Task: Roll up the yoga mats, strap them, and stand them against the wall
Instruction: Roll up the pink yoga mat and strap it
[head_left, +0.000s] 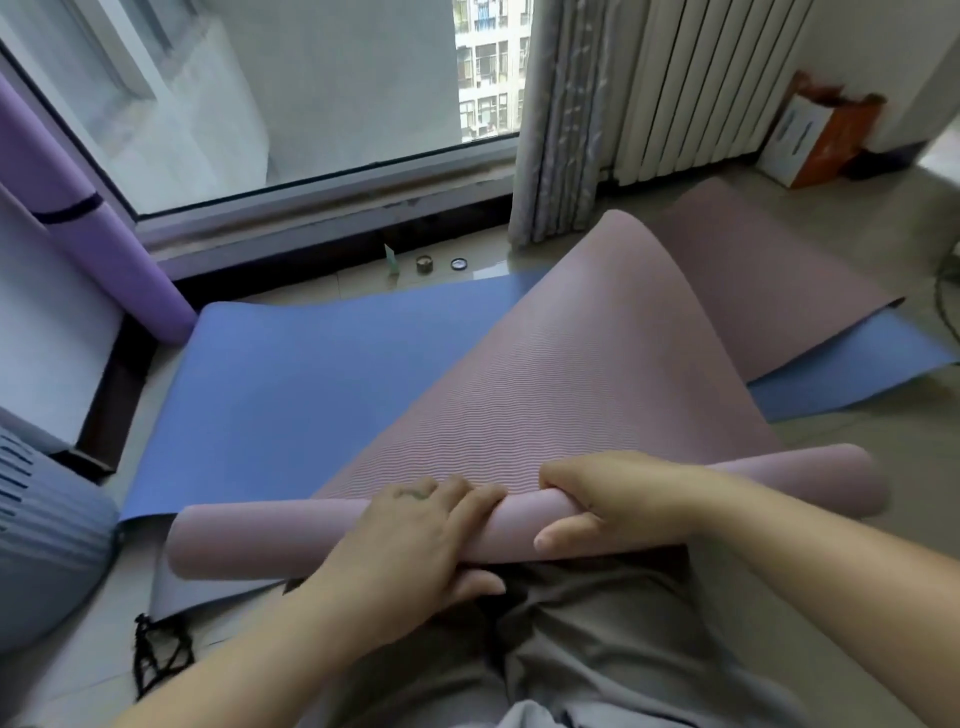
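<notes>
A pink yoga mat (571, 374) is partly rolled; its rolled end (270, 540) lies across my lap and the loose part arches up and away to the right. My left hand (415, 540) grips the roll near its middle, fingers over the top and thumb underneath. My right hand (618, 506) grips the roll just to the right of it. A blue mat (291, 384) lies flat on the floor under the pink one. At the left, a rolled purple mat (98, 239) with a black strap leans against the window frame.
A black strap (156, 660) lies on the floor at the lower left, beside a blue-grey ribbed object (47, 540). Small items (425, 264) sit by the window sill. Curtain and radiator (675, 88) stand at the back right, with a paper bag (815, 140) beyond.
</notes>
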